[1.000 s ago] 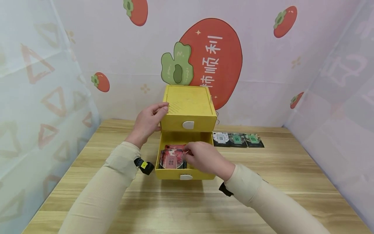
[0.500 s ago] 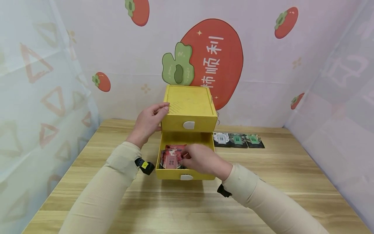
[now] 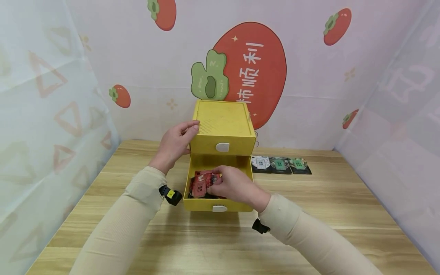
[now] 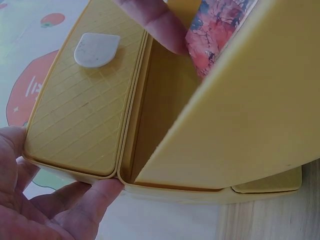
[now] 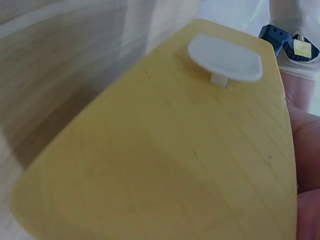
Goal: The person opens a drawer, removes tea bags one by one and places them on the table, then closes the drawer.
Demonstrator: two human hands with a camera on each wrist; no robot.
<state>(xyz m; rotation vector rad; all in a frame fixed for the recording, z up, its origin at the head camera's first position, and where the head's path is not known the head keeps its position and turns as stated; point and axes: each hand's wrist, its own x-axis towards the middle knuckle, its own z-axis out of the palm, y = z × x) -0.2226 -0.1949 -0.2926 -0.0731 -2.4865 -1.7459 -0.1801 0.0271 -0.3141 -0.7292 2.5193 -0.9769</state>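
My right hand (image 3: 237,186) pinches a red packet (image 3: 199,187) in the drawer (image 3: 201,205); my left hand (image 3: 174,144) grips the cabinet (image 3: 223,118), presumably steadying it.

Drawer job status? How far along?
Done: lower drawer is open; three packets lie in a row on the table. In hand: right hand pinches a red packet inside the drawer; left hand touches the yellow box. Remaining, probably: placing that packet, then shutting the drawer.

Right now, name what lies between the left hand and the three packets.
In the head view, the yellow box stands between the left hand and the three packets.
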